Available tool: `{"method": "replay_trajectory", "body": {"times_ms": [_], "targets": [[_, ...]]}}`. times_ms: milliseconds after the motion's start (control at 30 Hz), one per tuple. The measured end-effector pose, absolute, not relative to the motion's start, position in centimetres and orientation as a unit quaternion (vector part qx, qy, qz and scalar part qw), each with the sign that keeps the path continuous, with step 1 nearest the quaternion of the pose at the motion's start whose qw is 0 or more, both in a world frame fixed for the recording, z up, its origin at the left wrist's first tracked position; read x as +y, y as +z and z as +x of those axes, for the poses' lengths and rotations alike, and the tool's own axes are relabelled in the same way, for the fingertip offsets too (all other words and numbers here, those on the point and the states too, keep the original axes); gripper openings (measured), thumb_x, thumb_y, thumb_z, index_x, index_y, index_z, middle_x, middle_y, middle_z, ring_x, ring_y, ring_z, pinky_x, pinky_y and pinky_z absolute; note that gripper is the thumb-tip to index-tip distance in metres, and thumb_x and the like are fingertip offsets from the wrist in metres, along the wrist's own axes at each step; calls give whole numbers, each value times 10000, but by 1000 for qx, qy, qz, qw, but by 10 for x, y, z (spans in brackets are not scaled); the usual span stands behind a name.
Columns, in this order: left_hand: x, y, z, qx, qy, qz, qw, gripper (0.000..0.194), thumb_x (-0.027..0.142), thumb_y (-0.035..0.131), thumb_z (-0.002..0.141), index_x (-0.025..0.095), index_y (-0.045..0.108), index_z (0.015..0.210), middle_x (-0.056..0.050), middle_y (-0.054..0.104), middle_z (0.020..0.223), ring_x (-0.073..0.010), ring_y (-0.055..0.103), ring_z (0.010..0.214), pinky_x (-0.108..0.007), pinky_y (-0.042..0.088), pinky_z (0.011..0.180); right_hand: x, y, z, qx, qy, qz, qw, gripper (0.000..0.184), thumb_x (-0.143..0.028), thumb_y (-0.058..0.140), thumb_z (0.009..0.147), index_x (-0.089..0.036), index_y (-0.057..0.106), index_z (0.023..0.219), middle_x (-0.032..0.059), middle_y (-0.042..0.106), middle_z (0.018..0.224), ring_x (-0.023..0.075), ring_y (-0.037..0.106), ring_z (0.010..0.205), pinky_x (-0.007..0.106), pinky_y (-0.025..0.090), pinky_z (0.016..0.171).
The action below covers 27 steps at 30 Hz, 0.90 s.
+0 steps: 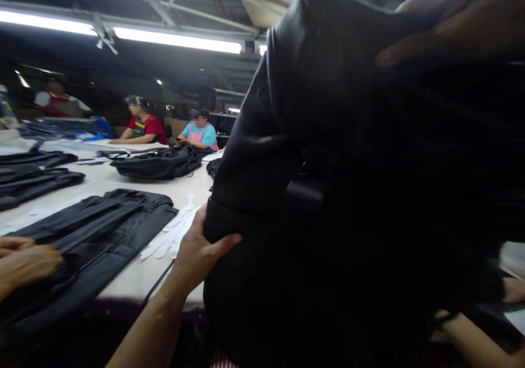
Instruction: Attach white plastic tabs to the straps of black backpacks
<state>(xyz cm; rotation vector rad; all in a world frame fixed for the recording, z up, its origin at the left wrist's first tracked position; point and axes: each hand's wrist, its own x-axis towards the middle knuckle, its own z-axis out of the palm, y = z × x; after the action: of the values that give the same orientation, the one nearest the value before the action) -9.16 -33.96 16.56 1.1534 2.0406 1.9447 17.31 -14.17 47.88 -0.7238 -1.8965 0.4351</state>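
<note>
A large black leather bag (262, 193) is held up close in front of me and fills the right half of the view. My left hand (200, 247) grips its left side near the lower part, with the thumb lying over the front. At the top right, my right hand (463, 34) is closed on the bag's upper part; some of its fingers are hidden. A short dark strap piece (305, 193) shows on the bag's face, though deep shadow hides most detail there.
On the pale table (123, 288) lie a flat black bag (118, 220), white gloves (178, 228) and another black bag (158, 163). A co-worker's hands (30, 261) are at the left; another person's arm (471, 335) is at lower right. Several people sit or stand beyond.
</note>
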Motion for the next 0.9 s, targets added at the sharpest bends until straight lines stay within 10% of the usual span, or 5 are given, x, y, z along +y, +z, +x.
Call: {"method": "replay_trajectory", "body": {"times_ms": [133, 300, 533, 900], "targets": [[-354, 129, -84, 634, 620, 395, 239, 437, 416, 639, 693, 184, 584, 1060, -49, 676, 958, -241, 620, 873, -315, 494, 738, -122, 431, 126, -911, -49, -246, 328, 346, -221, 399, 722, -111, 670, 906, -19, 681, 841, 149, 598, 919, 306, 379, 752], [-346, 48, -101, 763, 496, 376, 173, 367, 404, 607, 695, 160, 643, 967, -102, 681, 936, -285, 612, 924, -380, 447, 846, -63, 279, 59, -905, -78, -289, 301, 311, -81, 613, 711, -38, 615, 1019, 204, 603, 1096, 271, 528, 1067, 448, 337, 930], [-323, 46, -102, 834, 294, 466, -24, 418, 354, 466, 793, 134, 530, 1143, -126, 564, 1138, -265, 496, 1093, -380, 356, 950, -69, 112, 83, -956, -50, -249, 146, 290, -272, 487, 851, -186, 565, 1116, 86, 601, 1111, 208, 538, 1017, 321, 376, 854], [-153, 36, -95, 764, 449, 384, 258, 432, 476, 686, 586, 137, 641, 851, -159, 658, 949, -336, 562, 960, -396, 382, 818, -96, 1, 111, -936, -75, -287, 189, 189, -193, 445, 873, -188, 632, 901, 58, 619, 837, 174, 523, 816, 339, 301, 801]]}}
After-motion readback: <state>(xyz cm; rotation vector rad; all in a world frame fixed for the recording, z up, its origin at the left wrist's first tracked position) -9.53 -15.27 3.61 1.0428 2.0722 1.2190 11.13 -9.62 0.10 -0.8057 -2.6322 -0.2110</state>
